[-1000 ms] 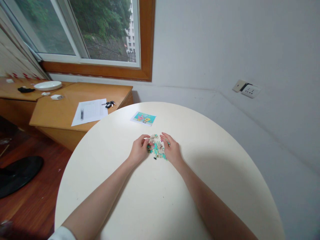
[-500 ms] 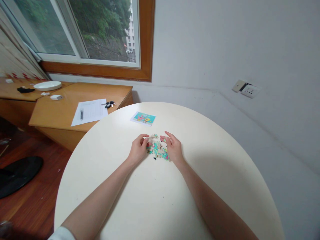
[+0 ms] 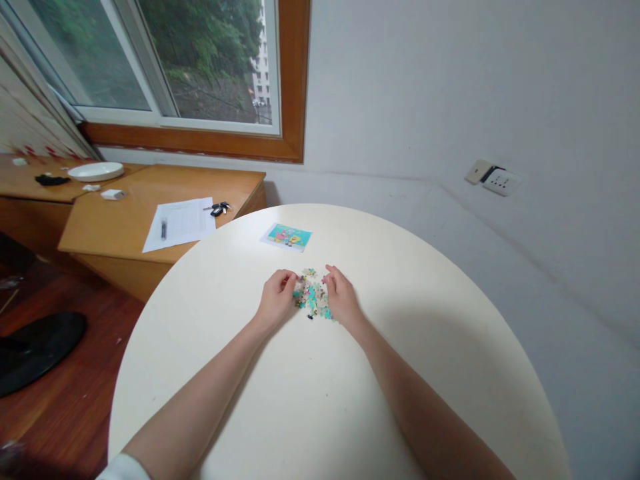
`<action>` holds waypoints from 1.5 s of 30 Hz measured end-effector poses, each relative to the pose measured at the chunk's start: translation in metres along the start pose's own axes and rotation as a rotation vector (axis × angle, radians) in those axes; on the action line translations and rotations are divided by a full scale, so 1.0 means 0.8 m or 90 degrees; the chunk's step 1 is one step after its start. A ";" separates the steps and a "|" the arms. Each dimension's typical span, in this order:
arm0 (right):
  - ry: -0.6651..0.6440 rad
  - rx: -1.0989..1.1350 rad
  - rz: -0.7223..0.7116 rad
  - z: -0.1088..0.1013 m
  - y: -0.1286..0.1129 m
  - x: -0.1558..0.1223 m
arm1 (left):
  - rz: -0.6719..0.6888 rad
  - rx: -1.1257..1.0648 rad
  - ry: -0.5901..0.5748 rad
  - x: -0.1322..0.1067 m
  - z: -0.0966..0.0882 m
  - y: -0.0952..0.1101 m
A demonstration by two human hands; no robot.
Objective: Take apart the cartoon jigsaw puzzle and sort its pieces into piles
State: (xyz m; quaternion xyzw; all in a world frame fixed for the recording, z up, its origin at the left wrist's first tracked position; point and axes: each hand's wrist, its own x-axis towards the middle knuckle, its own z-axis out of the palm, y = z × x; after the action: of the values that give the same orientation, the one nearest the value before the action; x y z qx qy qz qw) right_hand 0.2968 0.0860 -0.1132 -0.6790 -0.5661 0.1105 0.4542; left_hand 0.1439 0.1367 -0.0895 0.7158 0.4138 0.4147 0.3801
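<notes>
A small heap of jigsaw puzzle pieces [image 3: 313, 297], turquoise, cream and pink, lies on the round white table [image 3: 310, 400] between my hands. At its left edge my left hand [image 3: 278, 293] is closed, thumb against bent fingers; whatever is in the pinch is too small to make out. My right hand [image 3: 343, 297] is over the right side of the heap, thumb and fingertips pinching a small pinkish puzzle piece [image 3: 324, 279]. Just beyond the heap lies a little group of pieces [image 3: 309, 272]. A picture card [image 3: 287, 237] with colourful cartoon figures lies flat farther back.
Left of the table stands a wooden desk [image 3: 120, 227] with a paper sheet [image 3: 181, 223], keys [image 3: 219, 209], a white adapter-like block [image 3: 113, 195] and a white round dish [image 3: 96, 172]. A wall with a socket [image 3: 501, 181] rises behind the table.
My right hand has drawn its fingers together on a pinkish piece and shifted slightly toward me. My left hand has stayed at the heap's left edge, fingers bent a little more.
</notes>
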 end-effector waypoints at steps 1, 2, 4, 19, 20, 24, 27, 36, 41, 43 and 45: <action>-0.027 -0.038 -0.015 0.001 0.000 -0.001 | 0.011 0.010 0.006 0.000 0.000 -0.001; -0.052 -0.068 -0.030 0.002 -0.001 -0.002 | 0.027 0.022 0.006 0.000 0.001 -0.002; -0.100 -0.103 -0.061 0.002 -0.004 -0.005 | 0.063 0.047 -0.012 0.001 0.002 -0.006; -0.240 0.072 -0.088 -0.015 -0.038 -0.013 | 0.095 0.270 -0.229 0.008 0.007 -0.004; -0.230 0.080 -0.086 -0.015 -0.038 -0.012 | 0.099 0.274 -0.238 0.010 0.008 -0.004; -0.165 0.145 -0.078 -0.013 -0.031 -0.009 | 0.120 0.282 -0.265 0.011 0.009 -0.003; -0.086 0.236 -0.045 -0.010 -0.021 -0.004 | 0.155 0.255 -0.280 0.010 0.005 0.002; -0.132 0.181 0.007 -0.008 -0.018 -0.004 | -0.043 -0.157 -0.241 0.013 -0.001 -0.002; -0.241 0.186 0.004 -0.011 -0.024 -0.010 | -0.099 -0.286 -0.229 0.017 -0.006 -0.002; -0.280 0.262 0.031 -0.012 -0.024 -0.010 | -0.133 -0.326 -0.191 0.019 -0.009 -0.003; -0.312 0.344 0.054 -0.014 -0.024 -0.009 | -0.137 -0.338 -0.122 0.020 -0.010 -0.004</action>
State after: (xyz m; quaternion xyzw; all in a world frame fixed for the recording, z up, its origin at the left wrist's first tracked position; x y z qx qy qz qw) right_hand 0.2893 0.0734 -0.0950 -0.5107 -0.5797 0.4345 0.4630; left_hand 0.1407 0.1538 -0.0846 0.5791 0.3265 0.3962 0.6333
